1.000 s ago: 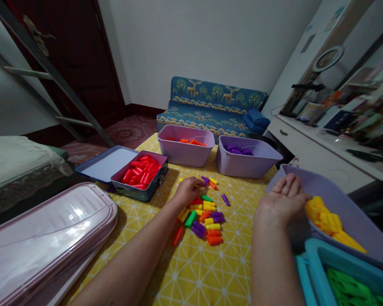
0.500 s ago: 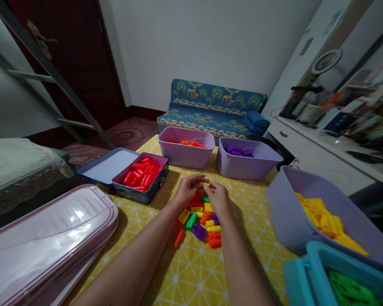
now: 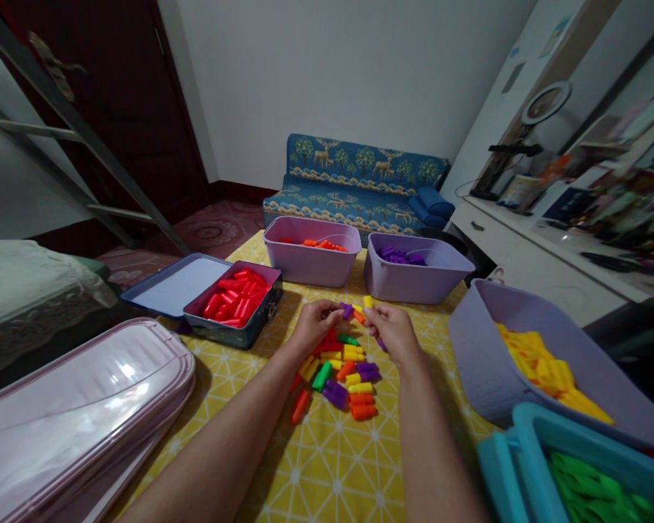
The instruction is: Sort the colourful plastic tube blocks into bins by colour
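A heap of small coloured plastic pieces (image 3: 344,374) lies on the yellow patterned tablecloth (image 3: 327,465). My left hand (image 3: 315,325) hovers at the heap's far left edge, fingers pinched on a purple piece (image 3: 346,310). My right hand (image 3: 392,330) is right beside it, fingers pinched on a yellow piece (image 3: 367,301). The two pieces are a short gap apart.
A tin (image 3: 234,301) with red pieces stands left, lid open. Two lilac tubs hold orange pieces (image 3: 312,253) and purple pieces (image 3: 414,269). At right a lilac tub (image 3: 523,356) holds yellow pieces, a teal tub (image 3: 572,472) green ones. A pink case (image 3: 76,407) lies near left.
My right hand came from the yellow tub to the heap and met my left hand. The hands have since drawn slightly apart, purple piece in the left, yellow in the right.
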Demonstrator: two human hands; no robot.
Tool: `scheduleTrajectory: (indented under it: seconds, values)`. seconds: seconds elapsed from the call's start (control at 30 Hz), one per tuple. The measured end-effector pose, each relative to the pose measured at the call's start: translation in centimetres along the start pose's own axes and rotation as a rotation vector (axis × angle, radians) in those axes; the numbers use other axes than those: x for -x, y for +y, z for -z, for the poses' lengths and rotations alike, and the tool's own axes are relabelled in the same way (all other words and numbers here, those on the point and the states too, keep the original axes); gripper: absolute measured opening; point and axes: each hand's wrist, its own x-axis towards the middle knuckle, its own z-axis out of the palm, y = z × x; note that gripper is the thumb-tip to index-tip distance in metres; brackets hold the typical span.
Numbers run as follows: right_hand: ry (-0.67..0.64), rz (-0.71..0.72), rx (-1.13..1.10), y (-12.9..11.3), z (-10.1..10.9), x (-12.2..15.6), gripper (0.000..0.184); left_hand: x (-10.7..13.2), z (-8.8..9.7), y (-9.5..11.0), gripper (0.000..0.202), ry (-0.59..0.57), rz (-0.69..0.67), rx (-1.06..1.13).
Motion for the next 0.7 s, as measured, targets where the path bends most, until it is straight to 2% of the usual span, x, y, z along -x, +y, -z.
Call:
scheduleTrajectory:
  seconds: [0.13,0.17,0.23,0.3,0.4,0.57,0.7]
  values:
    - [0.666,0.238,-0.473,-2.5,3.5,0.0,0.038,0.0,-0.1,-0.3,0.016,-0.022,0.006,-0.084]
    - [0.801,0.285,-0.563,-2.9,4.3,0.0,0.037,0.0,-0.1,-0.3,0.016,-0.023,0.010,-0.084]
    - [0.971,0.320,-0.681,-2.9,5.6,0.1,0.032,0.1,-0.2,-0.4,0.016,-0.024,0.016,-0.076]
    - [1.039,0.298,-0.730,-2.4,6.4,0.0,0.028,0.1,-0.3,-0.3,0.017,-0.025,0.020,-0.069]
    - [1.067,0.289,-0.713,-1.5,6.8,-0.3,0.030,0.1,-0.3,-0.1,0.015,-0.024,0.019,-0.081]
    - [1.083,0.300,-0.778,-1.5,6.6,-0.6,0.031,0.0,-0.2,0.6,0.018,-0.044,-0.016,-0.164]
    - [1.078,0.278,-0.755,-1.8,6.6,-0.4,0.033,-0.7,-0.3,2.1,0.022,-0.075,-0.022,-0.154]
